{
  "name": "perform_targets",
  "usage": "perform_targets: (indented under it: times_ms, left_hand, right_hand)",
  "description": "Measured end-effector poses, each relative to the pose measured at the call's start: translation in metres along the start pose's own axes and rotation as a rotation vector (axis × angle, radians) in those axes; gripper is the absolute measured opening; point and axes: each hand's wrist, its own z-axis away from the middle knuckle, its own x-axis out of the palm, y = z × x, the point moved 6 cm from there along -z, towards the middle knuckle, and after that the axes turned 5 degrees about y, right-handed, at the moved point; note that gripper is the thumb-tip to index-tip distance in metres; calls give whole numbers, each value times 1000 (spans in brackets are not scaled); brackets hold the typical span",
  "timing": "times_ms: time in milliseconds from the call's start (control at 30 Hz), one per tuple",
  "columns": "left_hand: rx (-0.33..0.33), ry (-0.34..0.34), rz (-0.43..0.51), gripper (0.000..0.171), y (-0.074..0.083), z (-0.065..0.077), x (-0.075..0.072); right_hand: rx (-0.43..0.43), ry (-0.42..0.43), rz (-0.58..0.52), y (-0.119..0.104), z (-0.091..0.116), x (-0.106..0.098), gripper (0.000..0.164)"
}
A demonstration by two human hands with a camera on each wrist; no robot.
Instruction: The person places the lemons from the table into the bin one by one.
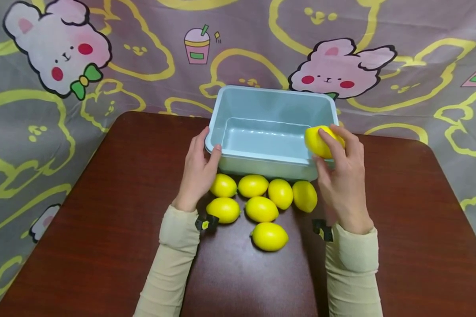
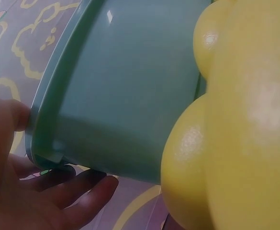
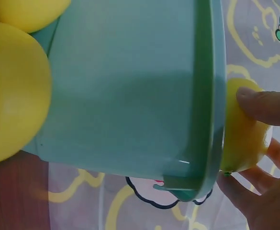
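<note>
A light blue plastic storage bin (image 1: 265, 165) stands upright near the table's back edge, with its inside showing bare. My left hand (image 1: 197, 171) holds the bin's front left corner, thumb at the rim and fingers along the outer side; the left wrist view shows the fingers reaching round that side. Over the bin's front right rim, my right hand (image 1: 343, 176) grips a yellow lemon (image 1: 316, 141) between thumb and fingers. From the right wrist, this lemon (image 3: 245, 139) appears just above the rim. Several more lemons (image 1: 262, 209) lie on the table before the bin, between both hands.
The dark reddish-brown table (image 1: 115, 211) extends to both sides of the arms. Behind it hangs a patterned cloth (image 1: 143, 66) with cartoon rabbits and yellow outlines, close to the bin's back. A small dark device is strapped to each wrist.
</note>
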Motion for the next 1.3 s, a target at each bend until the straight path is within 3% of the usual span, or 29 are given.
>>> perform_targets:
  times_ms: [233,967,1300]
  left_hand:
    - [2,3,5,56,0,0,0]
    - [9,4,-5,56,1,-1,0]
    - [10,1,3,56,-1,0,1]
  right_hand:
    - [-10,-28,19,1,2,6,47]
    - [72,-66,22,8,3,12,44]
    - [74,-37,-6,9,4,10,46]
